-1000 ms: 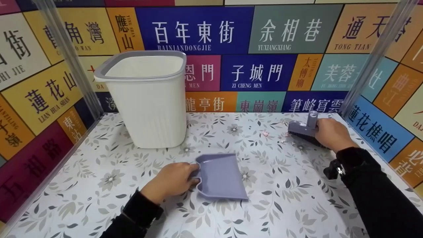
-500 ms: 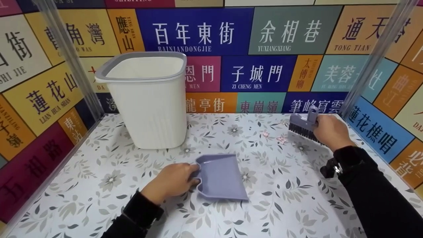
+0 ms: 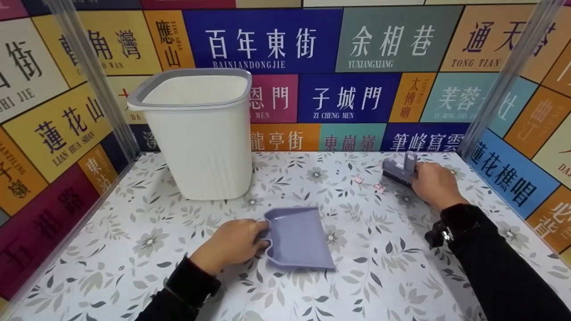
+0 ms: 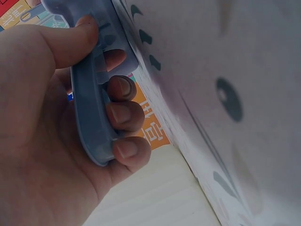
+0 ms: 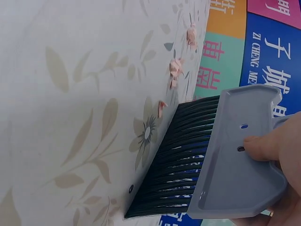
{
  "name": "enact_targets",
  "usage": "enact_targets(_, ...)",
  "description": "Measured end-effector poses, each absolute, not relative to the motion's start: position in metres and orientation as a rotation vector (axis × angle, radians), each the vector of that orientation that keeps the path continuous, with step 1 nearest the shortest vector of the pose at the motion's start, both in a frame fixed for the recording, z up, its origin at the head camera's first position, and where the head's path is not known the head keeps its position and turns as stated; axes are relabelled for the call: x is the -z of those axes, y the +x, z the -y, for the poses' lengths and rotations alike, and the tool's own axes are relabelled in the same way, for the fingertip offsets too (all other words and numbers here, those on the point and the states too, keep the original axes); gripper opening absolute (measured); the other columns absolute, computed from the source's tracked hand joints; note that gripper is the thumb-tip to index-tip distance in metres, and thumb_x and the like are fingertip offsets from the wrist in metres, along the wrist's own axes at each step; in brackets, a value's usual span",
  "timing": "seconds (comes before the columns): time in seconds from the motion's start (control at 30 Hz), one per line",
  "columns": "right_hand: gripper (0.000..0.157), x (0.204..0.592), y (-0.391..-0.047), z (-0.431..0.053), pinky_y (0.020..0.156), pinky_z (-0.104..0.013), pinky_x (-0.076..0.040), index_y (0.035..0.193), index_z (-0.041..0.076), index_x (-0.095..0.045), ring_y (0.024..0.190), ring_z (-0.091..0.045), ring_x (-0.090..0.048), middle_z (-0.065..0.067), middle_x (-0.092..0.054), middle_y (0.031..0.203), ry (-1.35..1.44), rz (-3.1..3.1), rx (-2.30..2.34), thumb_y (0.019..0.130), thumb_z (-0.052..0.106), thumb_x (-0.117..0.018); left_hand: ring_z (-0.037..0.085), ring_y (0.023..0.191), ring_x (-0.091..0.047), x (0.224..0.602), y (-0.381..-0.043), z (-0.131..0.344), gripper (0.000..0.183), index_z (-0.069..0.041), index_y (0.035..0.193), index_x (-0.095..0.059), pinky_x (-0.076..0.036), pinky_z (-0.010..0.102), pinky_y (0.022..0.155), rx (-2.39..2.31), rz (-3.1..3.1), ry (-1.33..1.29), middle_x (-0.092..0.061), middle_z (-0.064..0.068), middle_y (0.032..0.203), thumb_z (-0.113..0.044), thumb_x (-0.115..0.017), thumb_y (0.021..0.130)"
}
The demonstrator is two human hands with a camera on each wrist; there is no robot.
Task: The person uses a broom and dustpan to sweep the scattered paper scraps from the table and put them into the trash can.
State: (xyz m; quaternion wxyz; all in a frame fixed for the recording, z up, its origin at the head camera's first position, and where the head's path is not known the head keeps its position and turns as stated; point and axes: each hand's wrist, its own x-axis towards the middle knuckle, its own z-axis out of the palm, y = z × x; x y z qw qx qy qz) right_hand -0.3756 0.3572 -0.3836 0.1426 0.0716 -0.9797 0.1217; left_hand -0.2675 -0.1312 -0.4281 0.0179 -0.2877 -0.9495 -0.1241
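Note:
A grey-purple dustpan lies on the floral tabletop, its wide edge facing right. My left hand grips its handle; in the left wrist view the fingers curl round that handle. Farther back on the right, my right hand holds a small grey brush. Its dark bristles meet the table in the right wrist view, with the thumb pressed on the brush's flat body. Small pink scraps lie just left of the bristles; some scraps show crumpled in the right wrist view.
A tall white bin with a grey rim stands at the back left, beyond the dustpan. Printed sign panels wall the table at the back and both sides. Clear corner strips stand at the back corners.
My right hand lifted the brush a little, then brought it down and left, closer to the pink scraps. The left hand, dustpan and bin have stayed in place.

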Motion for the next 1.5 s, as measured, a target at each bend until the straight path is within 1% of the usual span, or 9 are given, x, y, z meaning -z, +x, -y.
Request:
enact_targets(0.23,0.015,0.383,-0.37,-0.348,0.075,-0.066,-0.051,0.102,-0.007,-0.07,0.087,-0.054,-0.067,-0.032,-0.071,0.098,0.207,2.865,-0.354,0.095,0.004,-0.064,0.031,0.093,-0.072,0.427,-0.267,0.131,0.032,-0.011,0.126,-0.07,-0.06,0.052,0.089,0.394,2.952,-0.902,-0.074,0.008,0.097,-0.029,-0.074,0.101)
enact_targets(0.4,0.011,0.385,-0.367,-0.343,0.075,-0.066,-0.051,0.094,-0.005,-0.069,0.086,-0.053,-0.068,-0.031,-0.072,0.095,0.247,2.839,-0.347,0.095,0.004,-0.063,0.032,0.096,-0.072,0.426,-0.267,0.131,0.034,-0.01,0.128,-0.07,-0.06,0.053,0.092,0.399,2.955,-0.898,-0.075,0.01,0.101,-0.028,-0.074,0.101)
enact_targets(0.57,0.009,0.383,-0.362,-0.34,0.076,-0.066,-0.052,0.094,-0.007,-0.067,0.087,-0.054,-0.068,-0.032,-0.071,0.096,0.26,2.865,-0.337,0.091,0.002,-0.065,0.033,0.098,-0.072,0.427,-0.266,0.131,0.035,-0.01,0.13,-0.069,-0.059,0.053,0.094,0.41,2.955,-0.895,-0.075,0.011,0.104,-0.028,-0.074,0.101)
enact_targets(0.77,0.009,0.379,-0.354,-0.333,0.072,-0.064,-0.052,0.093,-0.008,-0.066,0.08,-0.048,-0.067,-0.031,-0.07,0.092,0.281,2.885,-0.339,0.087,-0.001,-0.066,0.032,0.098,-0.073,0.428,-0.266,0.131,0.036,-0.01,0.13,-0.069,-0.059,0.053,0.093,0.404,2.947,-0.904,-0.075,0.011,0.104,-0.029,-0.074,0.101)
enact_targets(0.97,0.008,0.373,-0.346,-0.326,0.069,-0.061,-0.051,0.091,-0.007,-0.067,0.075,-0.043,-0.066,-0.028,-0.07,0.088,0.303,2.904,-0.349,0.088,0.0,-0.065,0.031,0.092,-0.072,0.428,-0.268,0.131,0.029,-0.011,0.123,-0.07,-0.06,0.052,0.087,0.397,2.952,-0.9,-0.072,0.008,0.096,-0.028,-0.074,0.1)
enact_targets(1.1,0.008,0.367,-0.342,-0.319,0.067,-0.058,-0.052,0.091,-0.006,-0.067,0.074,-0.04,-0.066,-0.027,-0.07,0.088,0.318,2.922,-0.346,0.086,-0.001,-0.064,0.031,0.093,-0.072,0.428,-0.269,0.132,0.03,-0.011,0.125,-0.07,-0.06,0.052,0.088,0.383,2.955,-0.89,-0.073,0.008,0.097,-0.029,-0.074,0.1)
enact_targets(1.2,0.01,0.361,-0.34,-0.316,0.063,-0.053,-0.05,0.092,-0.006,-0.069,0.071,-0.036,-0.064,-0.025,-0.071,0.088,0.304,2.949,-0.379,0.09,0.002,-0.066,0.031,0.095,-0.072,0.428,-0.269,0.132,0.033,-0.012,0.127,-0.07,-0.06,0.052,0.09,0.374,2.959,-0.889,-0.074,0.009,0.099,-0.031,-0.073,0.101)
enact_targets(1.37,0.019,0.348,-0.34,-0.321,0.058,-0.042,-0.046,0.099,-0.006,-0.073,0.069,-0.03,-0.06,-0.019,-0.071,0.086,0.237,2.981,-0.468,0.098,0.013,-0.069,0.03,0.095,-0.072,0.428,-0.269,0.131,0.033,-0.012,0.127,-0.07,-0.06,0.052,0.091,0.376,2.963,-0.895,-0.074,0.008,0.1,-0.033,-0.072,0.102)
enact_targets(1.5,0.019,0.342,-0.349,-0.331,0.058,-0.046,-0.049,0.1,-0.006,-0.071,0.072,-0.035,-0.062,-0.024,-0.07,0.09,0.153,2.959,-0.448,0.098,0.013,-0.068,0.029,0.093,-0.072,0.429,-0.268,0.131,0.031,-0.013,0.125,-0.07,-0.06,0.051,0.09,0.372,2.961,-0.887,-0.074,0.006,0.096,-0.033,-0.073,0.101)
